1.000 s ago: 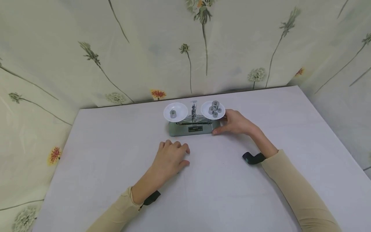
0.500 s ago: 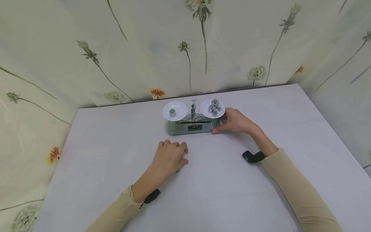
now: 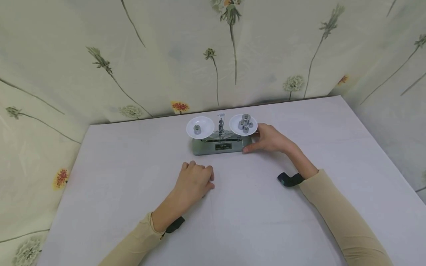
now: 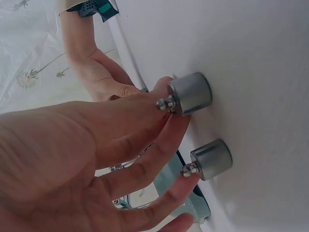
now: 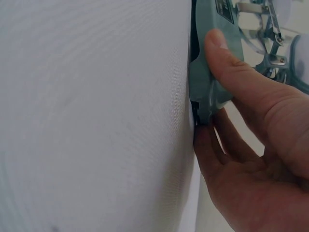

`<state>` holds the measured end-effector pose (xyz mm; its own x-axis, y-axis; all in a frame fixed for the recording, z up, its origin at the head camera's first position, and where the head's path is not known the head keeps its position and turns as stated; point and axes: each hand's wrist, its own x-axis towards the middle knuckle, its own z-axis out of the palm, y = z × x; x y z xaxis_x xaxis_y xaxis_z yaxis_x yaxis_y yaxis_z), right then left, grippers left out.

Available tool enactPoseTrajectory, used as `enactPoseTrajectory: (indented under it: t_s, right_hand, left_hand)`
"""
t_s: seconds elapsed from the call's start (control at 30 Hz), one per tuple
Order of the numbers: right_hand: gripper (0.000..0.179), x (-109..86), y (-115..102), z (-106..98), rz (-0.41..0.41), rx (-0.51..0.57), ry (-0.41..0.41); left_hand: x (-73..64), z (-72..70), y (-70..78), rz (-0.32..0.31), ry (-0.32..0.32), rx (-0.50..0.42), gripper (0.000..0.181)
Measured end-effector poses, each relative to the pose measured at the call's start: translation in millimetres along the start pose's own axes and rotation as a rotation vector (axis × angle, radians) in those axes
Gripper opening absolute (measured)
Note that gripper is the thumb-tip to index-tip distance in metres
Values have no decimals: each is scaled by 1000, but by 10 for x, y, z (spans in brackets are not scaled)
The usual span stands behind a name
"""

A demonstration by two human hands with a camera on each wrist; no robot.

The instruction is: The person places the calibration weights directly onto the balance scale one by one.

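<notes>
My right hand (image 3: 271, 137) grips the right end of a small balance scale (image 3: 208, 147) with a green base. In the right wrist view the thumb (image 5: 231, 65) lies along the base's front, with the other fingers behind its end. One metal weight (image 3: 197, 129) stands in the left pan; several weights (image 3: 246, 120) crowd the right pan. My left hand (image 3: 193, 183) hovers low before the scale, fingers loosely bent, thumb near index finger. Beneath it the left wrist view shows two cylindrical weights (image 4: 192, 92) with knobs, beside the fingers. Whether the fingers touch them I cannot tell.
A white cloth covers the table (image 3: 259, 221). Its far edge meets a flower-printed curtain (image 3: 186, 66) just behind the scale. Black wrist devices (image 3: 290, 180) sit at both sleeves.
My left thumb and index finger have drawn closer together, and the fingers have bent slightly more. The right hand keeps its grip on the balance scale, which looks still.
</notes>
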<state>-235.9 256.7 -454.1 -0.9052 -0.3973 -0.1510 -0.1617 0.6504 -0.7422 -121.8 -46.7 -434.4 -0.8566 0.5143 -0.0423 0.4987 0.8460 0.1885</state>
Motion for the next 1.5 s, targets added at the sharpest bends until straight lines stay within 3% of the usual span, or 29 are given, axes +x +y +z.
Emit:
enactPoseTrajectory:
  t_s: [0.47, 0.77, 1.23, 1.5]
  right_hand:
    - [89, 4, 20, 2, 4, 15, -1]
    - [89, -5, 22, 10, 3, 23, 1]
    - [90, 3, 17, 9, -2, 8, -2]
    - [89, 8, 24, 7, 0, 4, 1]
  left_hand:
    - [14, -62, 12, -19, 48, -9, 15]
    - [31, -140, 7, -17, 132, -31, 11]
    - [57, -234, -15, -36, 187, -94, 7]
    - [58, -301, -40, -40, 259, -77, 8]
